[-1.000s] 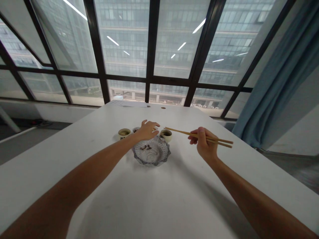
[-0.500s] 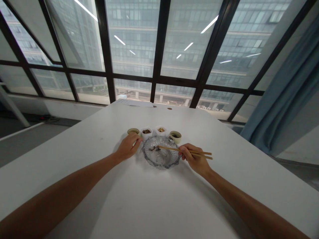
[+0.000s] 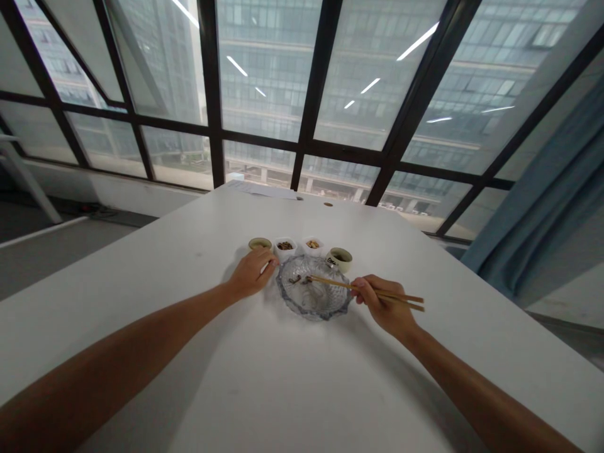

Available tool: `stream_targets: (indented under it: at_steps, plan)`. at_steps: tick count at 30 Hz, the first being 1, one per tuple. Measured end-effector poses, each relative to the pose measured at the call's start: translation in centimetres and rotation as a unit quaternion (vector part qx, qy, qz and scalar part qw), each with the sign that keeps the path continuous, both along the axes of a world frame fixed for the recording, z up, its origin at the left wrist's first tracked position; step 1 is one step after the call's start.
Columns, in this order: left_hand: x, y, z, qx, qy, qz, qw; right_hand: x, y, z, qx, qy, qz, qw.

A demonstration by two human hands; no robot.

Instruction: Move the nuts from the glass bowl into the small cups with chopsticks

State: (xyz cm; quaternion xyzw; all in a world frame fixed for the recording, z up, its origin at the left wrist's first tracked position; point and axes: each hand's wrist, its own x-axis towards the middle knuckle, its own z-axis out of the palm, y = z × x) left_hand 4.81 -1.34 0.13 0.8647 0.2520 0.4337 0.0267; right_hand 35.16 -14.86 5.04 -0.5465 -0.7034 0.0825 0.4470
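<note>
A clear, scalloped glass bowl stands on the white table. Several small dark pieces lie inside it. My right hand, at the bowl's right side, is closed around a pair of wooden chopsticks. Their tips reach into the bowl, right by the dark pieces; whether they pinch one is too small to tell. On the opposite side my left hand has its fingers curled, with thumb and fingertips meeting at the bowl's left rim.
Behind the bowl stand a greenish cup, a white dish of brown pieces, a white dish of yellowish pieces and another greenish cup with dark contents. Paper lies at the far edge. A blue curtain hangs at right.
The view has shifted, so the whole scene sits slightly farther right. My right hand and the chopsticks' rear ends have moved a little right; the tips stay by the dark pieces.
</note>
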Motion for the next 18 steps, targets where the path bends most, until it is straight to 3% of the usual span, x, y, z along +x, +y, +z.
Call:
stream_targets:
  at_steps: [12,18]
  plan:
    - [0.05,-0.13,0.19,-0.012,0.011,0.002,1.0,0.03,-0.79,-0.17,0.056,-0.138,0.026,0.988]
    - [0.11,-0.12,0.23,-0.015,0.011,-0.001,1.0,0.34,-0.8,-0.1,0.04,-0.101,-0.011,0.994]
